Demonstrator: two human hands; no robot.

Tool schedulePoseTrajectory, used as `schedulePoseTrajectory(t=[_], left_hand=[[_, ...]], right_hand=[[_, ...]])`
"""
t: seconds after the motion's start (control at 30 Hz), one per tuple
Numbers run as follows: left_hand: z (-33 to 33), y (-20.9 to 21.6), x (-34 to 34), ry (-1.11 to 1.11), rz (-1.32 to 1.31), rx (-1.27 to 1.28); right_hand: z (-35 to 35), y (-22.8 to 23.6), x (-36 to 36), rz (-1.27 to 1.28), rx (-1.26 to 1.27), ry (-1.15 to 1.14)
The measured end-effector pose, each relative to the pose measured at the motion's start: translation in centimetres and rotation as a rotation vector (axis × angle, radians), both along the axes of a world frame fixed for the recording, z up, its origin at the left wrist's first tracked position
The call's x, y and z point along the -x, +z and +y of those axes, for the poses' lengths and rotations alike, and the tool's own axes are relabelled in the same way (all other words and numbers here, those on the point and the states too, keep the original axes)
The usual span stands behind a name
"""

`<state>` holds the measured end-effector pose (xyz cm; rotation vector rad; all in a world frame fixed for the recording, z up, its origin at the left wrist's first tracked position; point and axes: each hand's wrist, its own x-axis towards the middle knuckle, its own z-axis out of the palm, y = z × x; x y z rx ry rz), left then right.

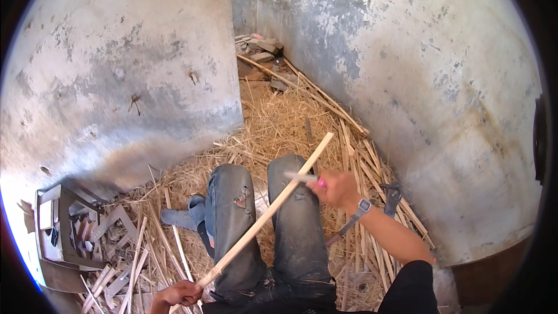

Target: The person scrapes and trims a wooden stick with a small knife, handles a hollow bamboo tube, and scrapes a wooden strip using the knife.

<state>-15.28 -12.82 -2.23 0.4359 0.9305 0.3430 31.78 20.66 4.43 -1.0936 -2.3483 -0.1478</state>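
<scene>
- bamboo strip (270, 210) lies slanted over the jeans-clad knees (261, 215), running from 7 to 1 o'clock;
- right hand (337, 189) clamps a pink-handled knife (305, 178) against it;
- left hand (180, 293) grips its lower end

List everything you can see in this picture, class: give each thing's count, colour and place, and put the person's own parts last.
long pale wooden stick: one, light tan, slanting across the knees
small knife with pink handle: one, pale blade, against the stick
straw and wood splints: many, yellow-tan, covering the floor
weathered grey walls: two, meeting at the corner
box of scraps: one, brown, lower left
blue sandal: one, beside the left knee
wristwatch: one, grey, right wrist
jeans-clad legs: two, faded blue, centre
left hand: holds the stick's lower end
right hand: grips the knife
</scene>
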Motion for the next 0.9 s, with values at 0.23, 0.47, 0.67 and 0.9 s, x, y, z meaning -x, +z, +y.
schedulePoseTrajectory(t=[0.23,0.47,0.67,0.9], left_hand=[[0.1,1.1,-1.1,0.049,-0.074,0.083],[-0.5,0.0,-0.5,0.056,-0.111,0.091],[-0.4,1.2,-0.3,0.017,-0.008,0.013],[-2.0,-1.4,-0.9,0.177,0.115,-0.111]], right_hand=[[3.0,0.4,-3.0,0.036,0.381,-0.292],[6.0,1.5,-4.0,0.010,0.262,-0.403],[4.0,1.2,-0.1,-0.125,0.096,-0.123],[10.1,2.7,-6.9,0.280,0.246,-0.436]])
